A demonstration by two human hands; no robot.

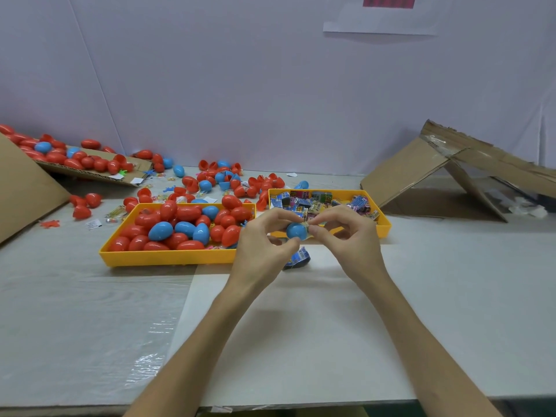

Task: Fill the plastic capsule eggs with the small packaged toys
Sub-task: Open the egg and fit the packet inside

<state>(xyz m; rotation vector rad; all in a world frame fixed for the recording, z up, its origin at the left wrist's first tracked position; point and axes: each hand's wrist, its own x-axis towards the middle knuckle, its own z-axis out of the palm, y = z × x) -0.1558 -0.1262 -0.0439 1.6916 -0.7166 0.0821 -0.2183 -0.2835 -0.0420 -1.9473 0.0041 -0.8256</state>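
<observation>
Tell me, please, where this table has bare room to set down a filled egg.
Free: table in front of the egg tray; also right of the toy tray, before the cardboard. Crowded with loose eggs behind the egg tray.

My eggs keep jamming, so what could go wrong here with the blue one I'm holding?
The packet pinched by your right hand pokes out of the blue egg; it could get caught in the seam. Your left hand holds the egg by its fingertips, so a hard push might pop it loose.
</observation>
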